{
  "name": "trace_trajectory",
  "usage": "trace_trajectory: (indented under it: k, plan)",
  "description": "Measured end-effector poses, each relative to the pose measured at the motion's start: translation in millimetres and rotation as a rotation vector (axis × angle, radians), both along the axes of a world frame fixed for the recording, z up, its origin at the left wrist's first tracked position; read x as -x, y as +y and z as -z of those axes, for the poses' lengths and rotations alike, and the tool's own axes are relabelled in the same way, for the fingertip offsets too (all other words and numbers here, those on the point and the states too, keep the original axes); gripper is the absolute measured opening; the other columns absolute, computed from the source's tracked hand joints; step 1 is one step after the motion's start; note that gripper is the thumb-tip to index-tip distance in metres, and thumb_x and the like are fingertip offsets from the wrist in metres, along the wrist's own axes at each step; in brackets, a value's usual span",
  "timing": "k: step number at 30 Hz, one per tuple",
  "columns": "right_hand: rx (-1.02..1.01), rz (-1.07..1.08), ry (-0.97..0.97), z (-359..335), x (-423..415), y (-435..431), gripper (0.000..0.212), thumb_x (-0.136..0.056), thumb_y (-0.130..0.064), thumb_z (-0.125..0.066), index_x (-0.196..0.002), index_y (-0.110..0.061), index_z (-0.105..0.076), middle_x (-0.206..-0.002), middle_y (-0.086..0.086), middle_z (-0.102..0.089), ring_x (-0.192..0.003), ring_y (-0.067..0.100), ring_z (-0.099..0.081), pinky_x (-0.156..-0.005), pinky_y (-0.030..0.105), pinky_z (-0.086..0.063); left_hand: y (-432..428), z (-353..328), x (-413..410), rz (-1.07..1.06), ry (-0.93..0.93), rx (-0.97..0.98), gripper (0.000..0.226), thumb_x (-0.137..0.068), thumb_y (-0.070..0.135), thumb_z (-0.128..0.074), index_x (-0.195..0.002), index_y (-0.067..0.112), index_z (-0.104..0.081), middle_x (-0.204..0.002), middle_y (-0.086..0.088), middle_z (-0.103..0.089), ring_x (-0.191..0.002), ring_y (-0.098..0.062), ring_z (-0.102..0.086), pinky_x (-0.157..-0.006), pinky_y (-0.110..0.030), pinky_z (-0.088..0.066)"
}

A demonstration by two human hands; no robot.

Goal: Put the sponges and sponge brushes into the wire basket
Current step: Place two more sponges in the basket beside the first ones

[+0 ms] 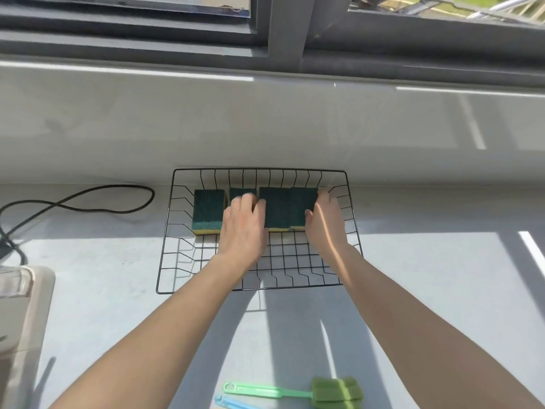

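Head view: I count four sponges [277, 206] in the basket [165, 261]. Left hand [243, 225] and right hand [324, 222] flank the right pair, fingers pressed together against them. Green brush [324, 392] and blue handle [233, 404] lie outside.

Both hands reach into a black wire basket [349, 202] on a pale grey counter below a window, the left hand [243, 228] and right hand [324, 222] pressing from either side on two green-topped sponges [284, 206] lying edge to edge between their fingers. A third sponge [242, 192] shows just beyond the left fingertips and a fourth [208, 211] lies just left of them. Well behind the wrists, a green sponge brush [336, 392] and a blue handle [233, 404] lie on the counter.
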State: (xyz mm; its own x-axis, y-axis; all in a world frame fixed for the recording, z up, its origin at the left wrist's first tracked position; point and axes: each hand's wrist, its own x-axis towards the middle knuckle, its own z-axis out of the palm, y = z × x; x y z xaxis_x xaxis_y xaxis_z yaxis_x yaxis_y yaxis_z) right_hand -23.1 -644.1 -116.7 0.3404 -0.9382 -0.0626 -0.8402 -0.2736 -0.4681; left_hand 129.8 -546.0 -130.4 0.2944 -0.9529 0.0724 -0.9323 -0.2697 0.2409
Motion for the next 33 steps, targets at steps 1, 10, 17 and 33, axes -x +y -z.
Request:
trace_trajectory:
  k: [1, 10, 17, 33]
  plan:
    - [0.005, -0.041, 0.028, 1, 3, 2, 0.035, -0.094, -0.009, -0.059, -0.123, 0.006, -0.047, -0.11, 0.024, -0.053, -0.089, 0.034, -0.054, -0.07, 0.032, -0.038, 0, 2, -2, 0.033, 0.0, -0.011, 0.065, -0.076, 0.024, -0.076, -0.134, 0.007, -0.053, -0.129, -0.016, -0.051, -0.118, -0.037, -0.048, -0.089, -0.046, -0.047]
    - [-0.072, -0.204, 0.085, 6, 13, 3, 0.061, -0.093, -0.012, -0.06, -0.147, -0.003, -0.034, -0.156, 0.019, -0.026, -0.122, 0.04, -0.053, -0.099, 0.045, -0.049, 5, 28, -7, 0.091, -0.048, -0.081, 0.073, -0.094, 0.046, -0.051, -0.157, 0.022, -0.021, -0.162, -0.014, -0.026, -0.15, -0.036, -0.019, -0.119, -0.05, -0.026]
    - [-0.033, -0.297, 0.212, 7, 14, 3, 0.058, -0.089, -0.005, -0.06, -0.144, -0.003, -0.04, -0.161, 0.017, -0.026, -0.121, 0.042, -0.053, -0.093, 0.046, -0.052, 6, 34, -8, 0.067, -0.029, -0.072, 0.072, -0.096, 0.047, -0.045, -0.156, 0.017, -0.021, -0.164, -0.011, -0.024, -0.152, -0.033, -0.014, -0.12, -0.052, -0.022]
    - [0.057, -0.344, 0.205, 6, 24, 12, 0.059, -0.077, 0.016, -0.052, -0.131, -0.006, -0.053, -0.156, 0.011, -0.039, -0.128, 0.038, -0.048, -0.095, 0.038, -0.046, 5, 31, -6, 0.09, -0.051, -0.103, 0.064, -0.096, 0.05, -0.042, -0.153, 0.026, -0.027, -0.164, -0.004, -0.025, -0.151, -0.036, -0.018, -0.117, -0.056, -0.024]
